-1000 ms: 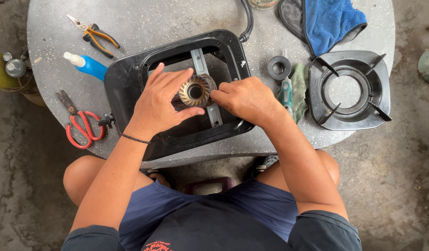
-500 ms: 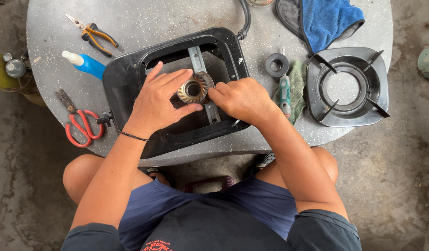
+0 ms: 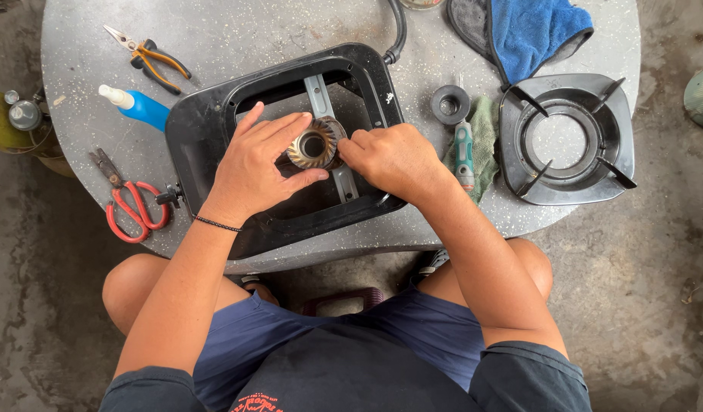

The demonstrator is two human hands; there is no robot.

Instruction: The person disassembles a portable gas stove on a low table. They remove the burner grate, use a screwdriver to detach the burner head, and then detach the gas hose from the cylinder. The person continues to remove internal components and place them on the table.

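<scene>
A black gas stove body [image 3: 207,130] lies on a round grey table [image 3: 237,38], its middle open with a metal crossbar [image 3: 319,93]. A brass-coloured ribbed burner head [image 3: 315,143] sits over that bar. My left hand [image 3: 252,164] holds the burner head, fingers over its top left and thumb under it. My right hand [image 3: 393,156] presses its fingertips against the burner's right side, fingers curled in; whether they hold something small is hidden.
On the table: orange-handled pliers [image 3: 149,55], a blue spray bottle [image 3: 138,107], red-handled scissors [image 3: 130,206], a black ring [image 3: 450,103], a green-handled screwdriver [image 3: 463,152] on a green rag, a blue cloth [image 3: 534,30] and a pan support plate [image 3: 569,137]. A hose [image 3: 399,27] leaves the stove.
Both hands stay on the burner head. My left fingers have shifted slightly around it, and the burner looks a little turned or tilted. The view has drifted slightly.
</scene>
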